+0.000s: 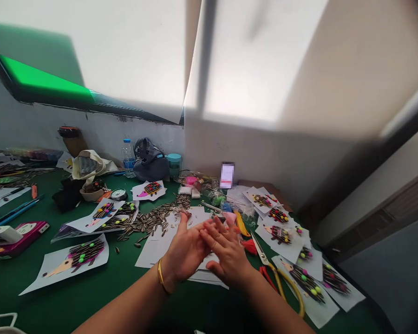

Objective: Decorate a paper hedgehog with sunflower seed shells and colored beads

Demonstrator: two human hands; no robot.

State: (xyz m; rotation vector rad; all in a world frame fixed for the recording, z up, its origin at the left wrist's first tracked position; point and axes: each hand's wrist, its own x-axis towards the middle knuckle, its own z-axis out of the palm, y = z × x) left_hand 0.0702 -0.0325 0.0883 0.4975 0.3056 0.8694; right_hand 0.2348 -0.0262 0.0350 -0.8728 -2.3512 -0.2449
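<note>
My left hand (186, 248) is palm up over white paper sheets (153, 250), its fingers apart and a gold bangle on the wrist. My right hand (228, 250) lies palm down across the left fingers, its own fingers stretched out. The two hands touch at the fingers, and nothing shows between them. Behind and left of them is a pile of striped sunflower seeds (153, 219). Gold-handled scissors (280, 278) lie open just right of my right hand, by a red tool handle (267, 277).
Hedgehog pictures with seed spines lie at the left (75, 260) and right (308, 283). At the back stand a water bottle (128, 160), a cap (151, 167), a teal-lidded cup (174, 164) and a phone (227, 175). A magenta box (21, 239) is far left.
</note>
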